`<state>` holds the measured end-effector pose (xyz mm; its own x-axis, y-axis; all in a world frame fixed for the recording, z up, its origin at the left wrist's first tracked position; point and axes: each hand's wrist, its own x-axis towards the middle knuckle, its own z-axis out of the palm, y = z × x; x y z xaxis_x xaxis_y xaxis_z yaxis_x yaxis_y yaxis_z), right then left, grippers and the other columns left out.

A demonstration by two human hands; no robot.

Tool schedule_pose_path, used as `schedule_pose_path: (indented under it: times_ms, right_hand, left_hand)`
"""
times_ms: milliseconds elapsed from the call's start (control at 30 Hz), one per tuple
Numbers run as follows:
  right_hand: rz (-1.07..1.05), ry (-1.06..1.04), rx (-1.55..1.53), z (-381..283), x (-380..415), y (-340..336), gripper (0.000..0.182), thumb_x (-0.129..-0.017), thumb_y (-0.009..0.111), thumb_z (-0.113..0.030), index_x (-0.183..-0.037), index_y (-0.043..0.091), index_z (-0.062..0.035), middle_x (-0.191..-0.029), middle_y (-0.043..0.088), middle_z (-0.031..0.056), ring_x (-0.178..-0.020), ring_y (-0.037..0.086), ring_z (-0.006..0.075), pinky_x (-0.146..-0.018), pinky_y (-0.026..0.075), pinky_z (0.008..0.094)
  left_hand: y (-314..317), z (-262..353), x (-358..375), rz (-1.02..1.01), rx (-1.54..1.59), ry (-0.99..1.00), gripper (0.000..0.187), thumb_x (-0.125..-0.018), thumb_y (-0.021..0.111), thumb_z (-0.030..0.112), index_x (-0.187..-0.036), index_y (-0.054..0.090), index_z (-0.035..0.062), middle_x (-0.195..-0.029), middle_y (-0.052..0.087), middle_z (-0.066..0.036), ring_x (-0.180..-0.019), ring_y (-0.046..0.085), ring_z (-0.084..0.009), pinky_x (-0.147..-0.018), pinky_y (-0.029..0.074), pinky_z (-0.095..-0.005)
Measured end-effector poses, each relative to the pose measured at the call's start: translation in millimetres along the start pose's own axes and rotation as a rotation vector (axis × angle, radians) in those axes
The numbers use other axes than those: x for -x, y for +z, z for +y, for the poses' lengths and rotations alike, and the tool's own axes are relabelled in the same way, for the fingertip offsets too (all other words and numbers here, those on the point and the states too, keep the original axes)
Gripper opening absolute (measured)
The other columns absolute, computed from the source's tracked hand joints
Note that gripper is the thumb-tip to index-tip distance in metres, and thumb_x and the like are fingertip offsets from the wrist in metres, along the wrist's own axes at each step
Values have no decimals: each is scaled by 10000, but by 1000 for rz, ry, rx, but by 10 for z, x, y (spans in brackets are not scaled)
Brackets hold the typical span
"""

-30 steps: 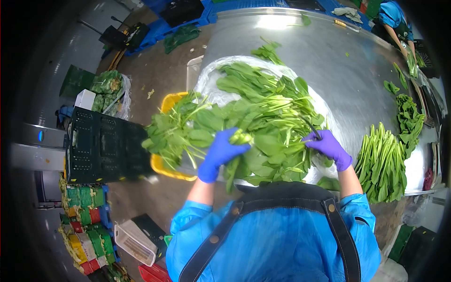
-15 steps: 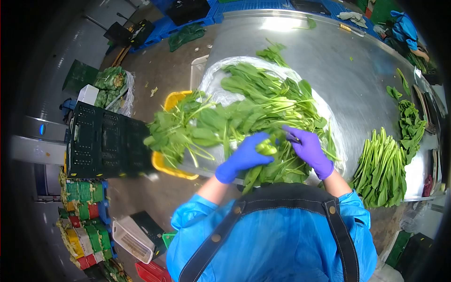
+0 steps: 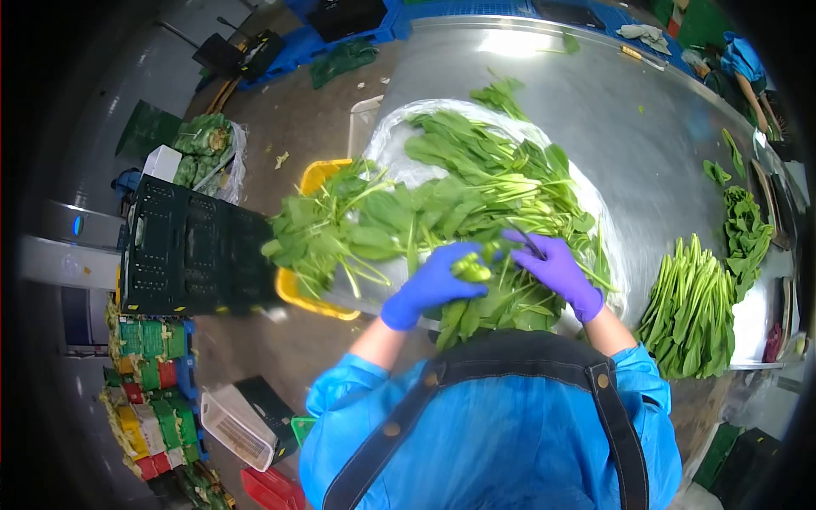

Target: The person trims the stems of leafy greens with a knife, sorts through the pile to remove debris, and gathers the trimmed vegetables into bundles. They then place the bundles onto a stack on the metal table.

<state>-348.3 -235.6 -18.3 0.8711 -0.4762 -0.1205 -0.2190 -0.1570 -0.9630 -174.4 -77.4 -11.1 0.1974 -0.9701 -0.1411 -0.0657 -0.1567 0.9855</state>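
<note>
My left hand (image 3: 432,287), in a blue glove, is closed around a bunch of leafy greens (image 3: 470,269), pale stem ends showing at the fingers and leaves hanging below. Opposite it, my right hand (image 3: 557,274), in a purple glove, grips a thin dark tool (image 3: 533,246) that looks like a small knife, mostly hidden by the fingers. Just beyond both hands, a heap of loose greens (image 3: 476,200) lies on a clear plastic bag (image 3: 393,136) on the metal table (image 3: 629,161).
At the left table edge, greens lie over a yellow crate (image 3: 319,302). A dark green crate (image 3: 200,251) stands further left. On the right lies a sorted bunch of greens (image 3: 690,310). A yellow-handled knife (image 3: 637,56) rests at the far edge. Another person (image 3: 744,64) works at top right.
My left hand has shifted slightly left with the bunch. My right hand has moved a little left, and the dark tool shows more clearly now. The heap looks unchanged.
</note>
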Motion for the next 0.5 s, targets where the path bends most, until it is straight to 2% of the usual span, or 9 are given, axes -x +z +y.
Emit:
schedule_pose_path:
  times_ms: [33,133,200,300,367,400,433,467,500]
  right_hand:
    - [-13,31,25,92,-8,-9,365,-850,637,-210,-1197,608,-101,-753,649,16,-613,545,58,-611,467,234]
    - [-149,77,-187,-173,-80,100,303,-845,638,-181,-1127,645,-71,-716,636,2,-585,536,56,-563,442,232]
    - [-102,108,-224,14,-142,75,277,-815,672,-198,-1043,671,-41,-692,626,-4,-581,540,66,-565,445,238]
    - [57,69,24,143,-163,15,275,-780,704,-228,-953,674,-16,-664,621,6,-579,544,70,-557,446,240]
    - [175,-108,591,114,-166,-19,306,-759,719,-271,-875,663,7,-637,609,15,-573,553,80,-542,445,246]
    - [173,-105,591,153,-170,-40,306,-759,719,-271,-875,663,7,-637,609,15,-573,553,80,-542,445,246]
    - [193,-77,438,217,-183,-72,294,-770,712,-281,-834,661,1,-617,583,-6,-554,532,72,-522,421,235]
    - [212,-51,285,249,-196,-90,291,-781,706,-291,-792,659,-5,-596,556,-27,-535,511,64,-502,396,224]
    - [141,136,-23,51,-163,-105,279,-789,700,-302,-754,655,-29,-566,537,-37,-494,490,59,-475,375,215]
  left_hand:
    - [39,26,-21,-6,1,-2,417,-638,791,93,-1011,617,26,-1061,631,-82,-939,581,-156,-856,453,-293]
    - [114,98,-70,-50,-15,71,451,-630,788,124,-1039,620,40,-1035,638,-99,-921,595,-168,-843,462,-295]
    - [84,37,-57,89,-364,81,456,-623,787,171,-1033,631,48,-955,643,-97,-855,606,-159,-792,476,-285]
    - [-47,-8,-21,201,-520,32,435,-612,785,207,-990,642,47,-881,641,-100,-796,610,-162,-749,485,-288]
    - [-129,63,25,246,-546,-2,407,-615,782,205,-961,643,42,-855,638,-98,-771,611,-166,-732,488,-291]
    - [-163,138,45,292,-574,-33,380,-619,780,202,-932,644,37,-828,636,-95,-746,612,-170,-715,492,-294]
    - [-203,209,49,315,-599,-125,334,-628,771,184,-890,631,31,-965,641,-121,-868,611,-185,-794,477,-305]
    - [-265,182,39,315,-599,-124,334,-628,771,184,-890,631,31,-965,641,-121,-868,611,-185,-794,477,-305]
    - [-328,117,34,361,-804,142,321,-629,770,177,-875,626,28,-1052,619,-134,-944,588,-195,-841,454,-309]
